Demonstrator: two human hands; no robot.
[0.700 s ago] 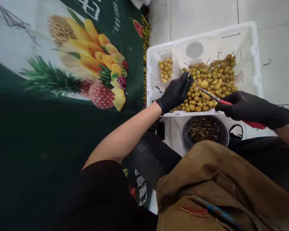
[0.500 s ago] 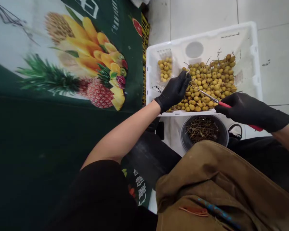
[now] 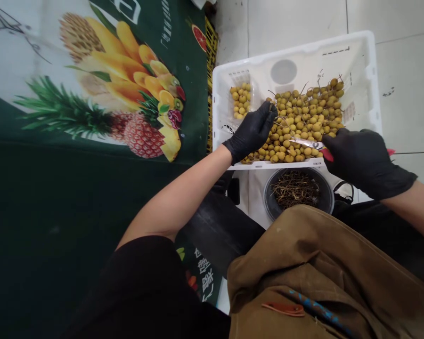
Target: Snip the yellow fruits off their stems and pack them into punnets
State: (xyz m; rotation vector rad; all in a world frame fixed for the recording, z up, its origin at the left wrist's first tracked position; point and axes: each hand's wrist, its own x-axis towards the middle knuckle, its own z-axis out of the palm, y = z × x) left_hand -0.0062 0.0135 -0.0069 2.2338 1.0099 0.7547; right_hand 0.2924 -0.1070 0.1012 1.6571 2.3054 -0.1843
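Note:
A white plastic crate point(image 3: 297, 52) holds many round yellow-brown fruits point(image 3: 304, 113) with thin stems. A small clear container point(image 3: 253, 89) with more fruits point(image 3: 240, 99) stands at its left end. My left hand point(image 3: 255, 129), in a black glove, is closed on a thin fruit stem over the crate's left middle. In my right hand point(image 3: 362, 157), also gloved in black, are red-handled scissors point(image 3: 309, 143), their blades pointing left over the fruits, a little away from my left hand.
Below the crate's near edge stands a dark bucket point(image 3: 267, 192) of cut stems point(image 3: 294, 189). A green printed cloth point(image 3: 92, 188) covers the left side, with a yellow crate point(image 3: 210, 52) behind its edge. A dark flat object point(image 3: 233, 191) lies near my knee.
My right hand has turned and the scissors have drawn back from beside my left hand, their blades now lower over the fruits. My left hand keeps its hold, with the whole view shifted slightly.

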